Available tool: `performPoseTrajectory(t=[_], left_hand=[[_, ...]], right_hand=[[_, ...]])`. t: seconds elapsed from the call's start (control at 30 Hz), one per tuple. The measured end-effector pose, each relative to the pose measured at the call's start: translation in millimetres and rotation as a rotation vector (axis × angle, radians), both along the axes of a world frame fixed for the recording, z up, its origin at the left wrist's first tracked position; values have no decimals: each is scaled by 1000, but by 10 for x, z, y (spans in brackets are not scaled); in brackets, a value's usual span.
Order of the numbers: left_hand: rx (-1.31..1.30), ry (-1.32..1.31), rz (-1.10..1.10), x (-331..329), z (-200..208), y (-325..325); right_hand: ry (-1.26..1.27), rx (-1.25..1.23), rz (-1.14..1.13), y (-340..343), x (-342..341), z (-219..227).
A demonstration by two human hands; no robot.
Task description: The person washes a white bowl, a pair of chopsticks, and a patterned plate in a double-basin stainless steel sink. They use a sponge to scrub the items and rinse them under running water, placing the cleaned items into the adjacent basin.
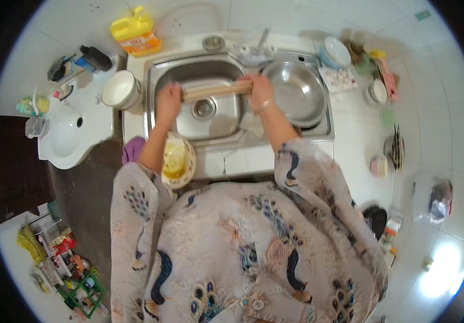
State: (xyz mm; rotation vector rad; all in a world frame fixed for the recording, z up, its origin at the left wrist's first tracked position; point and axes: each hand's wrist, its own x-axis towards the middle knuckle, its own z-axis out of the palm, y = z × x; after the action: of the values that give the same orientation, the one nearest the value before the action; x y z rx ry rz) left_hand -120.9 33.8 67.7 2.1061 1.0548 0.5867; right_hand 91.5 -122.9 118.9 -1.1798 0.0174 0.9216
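Blur smears my left grip point(168, 99) in fairly even light. Hard glare bleaches the glossy white tiles point(441, 266) at lower right, softer highlights gleam in the round silver metal basin point(296, 91), and straight edges curve toward a black rim.

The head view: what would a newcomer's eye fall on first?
Probably the peacock-patterned garment filling the lower middle, then the pale wooden sticks held between the blurred left hand and the right hand above the left sink basin. The bright yellow jug behind the sink at upper left and the shiny metal bowl on its right side stand out too.
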Motion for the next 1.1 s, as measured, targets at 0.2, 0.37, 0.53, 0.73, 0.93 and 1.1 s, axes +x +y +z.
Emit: performPoseTrajectory(t=[0.2,0.37,0.53,0.73,0.93,1.1], left_hand=[[43,-705,128,209,1263,-230],[-35,40,-110,-50,-97,1],[-160,-521,19,206,877,-254],[-368,-68,-105,-12,32,1],[-213,-386,-34,-30,543,-310],[-215,-612,26,8,1083,-536]], right_hand=[[-793,261,-85,62,21,275],[-274,-218,107,41,181,-1407],[-368,142,-143,-209,-111,227],[-214,-6,19,-59,29,-821],[-141,121,-99,-169,-24,-115],[-239,234,-118,-180,-126,286]])
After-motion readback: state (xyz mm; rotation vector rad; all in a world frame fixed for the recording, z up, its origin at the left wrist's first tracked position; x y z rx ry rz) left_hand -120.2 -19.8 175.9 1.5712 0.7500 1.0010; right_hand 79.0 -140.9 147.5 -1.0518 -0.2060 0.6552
